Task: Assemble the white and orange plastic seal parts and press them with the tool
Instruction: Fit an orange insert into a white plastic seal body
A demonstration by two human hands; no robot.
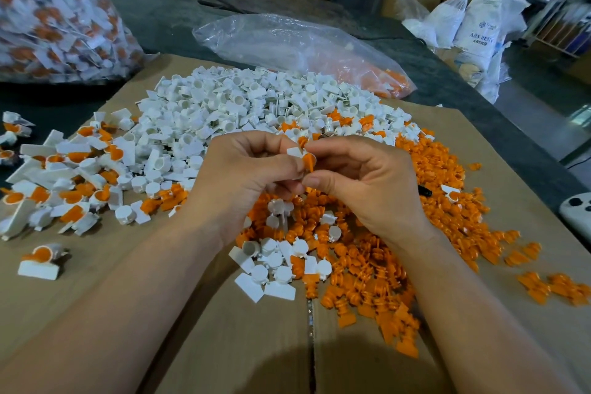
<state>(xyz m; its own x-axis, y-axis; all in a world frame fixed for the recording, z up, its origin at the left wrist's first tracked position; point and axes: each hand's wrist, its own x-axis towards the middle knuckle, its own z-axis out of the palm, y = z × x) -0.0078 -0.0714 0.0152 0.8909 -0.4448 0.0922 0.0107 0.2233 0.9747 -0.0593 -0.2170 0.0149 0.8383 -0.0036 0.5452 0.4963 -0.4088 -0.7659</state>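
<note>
My left hand [246, 176] and my right hand [364, 182] meet above the cardboard [224, 345]. Between their fingertips they pinch one small seal: my left fingers are on its white part [295, 151], and my right thumb and forefinger pinch the orange part [309, 162] set against it. Behind my hands lies a big heap of white parts [243, 105]. A spread of orange parts [425, 176] lies under and right of my hands. Joined white-and-orange seals [73, 176] lie in a loose pile to the left. No pressing tool can be made out.
A full clear bag of joined seals [54, 9] stands at the back left. A nearly flat clear bag with some orange parts [307, 51] lies behind the white heap. A white device [577, 211] sits at the right edge. Boxes and sacks stand beyond the table.
</note>
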